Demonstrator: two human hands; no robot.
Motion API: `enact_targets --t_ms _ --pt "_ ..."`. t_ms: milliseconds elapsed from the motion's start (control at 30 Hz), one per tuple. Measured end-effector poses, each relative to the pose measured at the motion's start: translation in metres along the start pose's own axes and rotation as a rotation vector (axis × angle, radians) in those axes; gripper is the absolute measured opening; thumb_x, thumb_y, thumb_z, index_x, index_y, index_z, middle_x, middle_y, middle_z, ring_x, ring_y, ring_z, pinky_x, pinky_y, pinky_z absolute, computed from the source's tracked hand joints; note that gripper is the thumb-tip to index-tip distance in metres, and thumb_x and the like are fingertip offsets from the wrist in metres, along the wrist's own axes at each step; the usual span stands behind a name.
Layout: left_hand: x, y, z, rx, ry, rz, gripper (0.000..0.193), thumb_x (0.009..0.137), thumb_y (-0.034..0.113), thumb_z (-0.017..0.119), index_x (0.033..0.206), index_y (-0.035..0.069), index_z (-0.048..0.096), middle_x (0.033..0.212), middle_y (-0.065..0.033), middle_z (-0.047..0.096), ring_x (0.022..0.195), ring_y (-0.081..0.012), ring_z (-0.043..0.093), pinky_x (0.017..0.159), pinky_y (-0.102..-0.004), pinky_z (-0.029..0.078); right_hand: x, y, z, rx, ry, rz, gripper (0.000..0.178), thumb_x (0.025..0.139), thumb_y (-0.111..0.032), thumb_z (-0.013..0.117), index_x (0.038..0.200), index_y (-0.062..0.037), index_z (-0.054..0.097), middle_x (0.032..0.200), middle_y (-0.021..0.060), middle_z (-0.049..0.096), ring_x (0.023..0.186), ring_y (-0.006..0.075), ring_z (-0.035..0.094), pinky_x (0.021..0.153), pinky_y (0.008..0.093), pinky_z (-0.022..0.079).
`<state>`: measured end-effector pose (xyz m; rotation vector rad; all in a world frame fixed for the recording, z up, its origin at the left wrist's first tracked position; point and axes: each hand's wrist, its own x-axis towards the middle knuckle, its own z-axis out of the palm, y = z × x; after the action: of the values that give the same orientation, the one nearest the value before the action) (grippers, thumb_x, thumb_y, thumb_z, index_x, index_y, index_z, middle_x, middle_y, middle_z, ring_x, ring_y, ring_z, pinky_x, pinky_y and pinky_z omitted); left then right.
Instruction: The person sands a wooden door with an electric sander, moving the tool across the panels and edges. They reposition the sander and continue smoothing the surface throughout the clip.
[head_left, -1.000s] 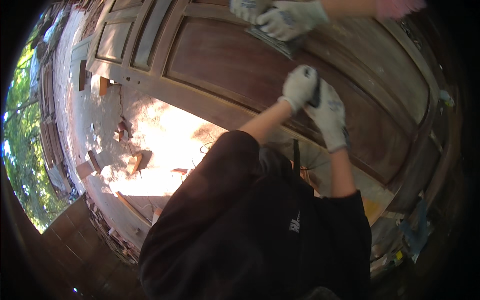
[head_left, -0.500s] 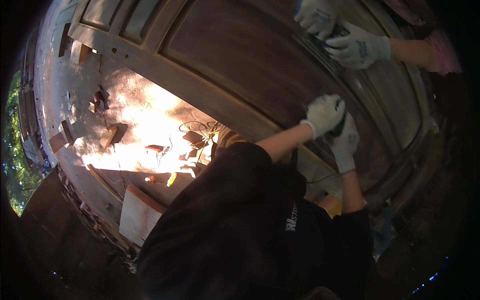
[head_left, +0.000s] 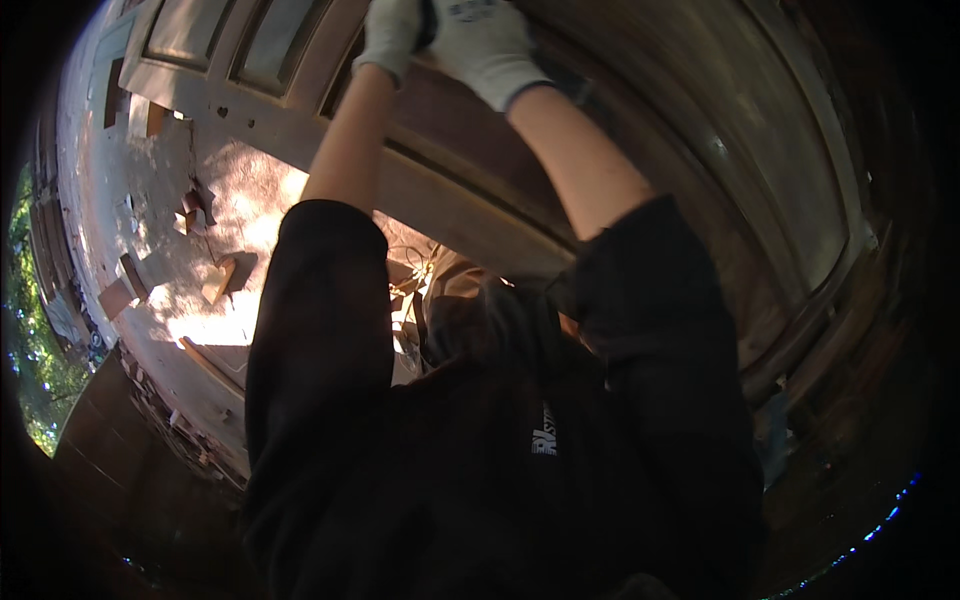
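Observation:
Both my hands, in white knit gloves, are at the top edge of the head view, over a large brown panelled wooden door (head_left: 470, 135). My left hand (head_left: 393, 38) and my right hand (head_left: 482, 45) are side by side with fingers closed. Between them shows a sliver of a dark object (head_left: 427, 22), its kind hidden by the gloves and the picture's edge. Beneath the hands, the door's raised mouldings and flat panels run diagonally. Part of the door is covered by my forearms.
Wood offcuts (head_left: 218, 280) and scraps lie on the sunlit floor (head_left: 235, 190) at left. Thin cables (head_left: 415, 262) are near my body, by the door's near edge. A long wooden strip (head_left: 212, 362) lies at lower left. Greenery shows at the far left.
My hands have swept left and away from me across the door, from its right part to the upper edge of view. The other person's gloved hands with a tool are no longer visible.

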<state>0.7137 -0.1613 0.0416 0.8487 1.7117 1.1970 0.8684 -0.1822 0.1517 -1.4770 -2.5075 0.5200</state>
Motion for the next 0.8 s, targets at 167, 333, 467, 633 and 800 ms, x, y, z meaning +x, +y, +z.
enact_targets --t_ms 167,333,467,633,800 --pt "-0.010 -0.010 -0.010 0.325 -0.018 0.239 0.023 0.095 0.023 0.054 0.100 0.005 0.068 0.098 -0.0165 0.071 0.093 -0.0352 0.068 0.079 -0.0410 0.053 -0.022 0.005 -0.001 -0.006 0.014 -0.016 0.062 0.072 -0.048 0.077 0.117 -0.0095 0.059 0.111 0.0133 0.067 0.105 0.0314 0.066 0.087 0.0452 0.054" --pt "-0.103 0.021 0.134 0.858 -0.005 0.652 0.033 0.098 0.026 0.049 0.094 -0.001 0.068 0.098 -0.0188 0.070 0.082 -0.0347 0.066 0.078 -0.0421 0.051 -0.113 0.103 -0.039 0.003 0.118 0.081 0.060 0.070 -0.047 0.080 0.113 -0.0113 0.059 0.109 0.0130 0.067 0.107 0.0302 0.065 0.088 0.0448 0.053" --pt "-0.205 0.068 0.251 0.215 -0.148 0.030 0.043 0.091 0.036 0.047 0.100 0.002 0.072 0.109 -0.0253 0.067 0.106 -0.0441 0.062 0.095 -0.0480 0.049 -0.203 0.184 -0.085 -0.004 0.078 0.260 0.064 0.070 -0.044 0.082 0.118 -0.0101 0.057 0.115 0.0140 0.066 0.111 0.0313 0.063 0.091 0.0444 0.051" --pt "-0.310 0.077 0.358 0.249 -0.315 -0.087 0.045 0.093 0.038 0.045 0.105 0.002 0.070 0.109 -0.0286 0.066 0.107 -0.0468 0.061 0.097 -0.0483 0.049 -0.327 0.272 -0.113 0.020 0.110 0.382 0.077 0.067 -0.038 0.084 0.132 -0.0093 0.054 0.126 0.0159 0.062 0.118 0.0341 0.058 0.097 0.0434 0.047" --pt "-0.400 0.052 0.409 0.203 -0.463 -0.014 0.039 0.096 0.038 0.048 0.100 0.005 0.069 0.103 -0.0224 0.070 0.098 -0.0414 0.066 0.089 -0.0479 0.051 -0.441 0.317 -0.108 0.082 0.246 0.392 0.083 0.065 -0.032 0.087 0.136 -0.0073 0.051 0.126 0.0160 0.062 0.119 0.0352 0.058 0.100 0.0431 0.047"
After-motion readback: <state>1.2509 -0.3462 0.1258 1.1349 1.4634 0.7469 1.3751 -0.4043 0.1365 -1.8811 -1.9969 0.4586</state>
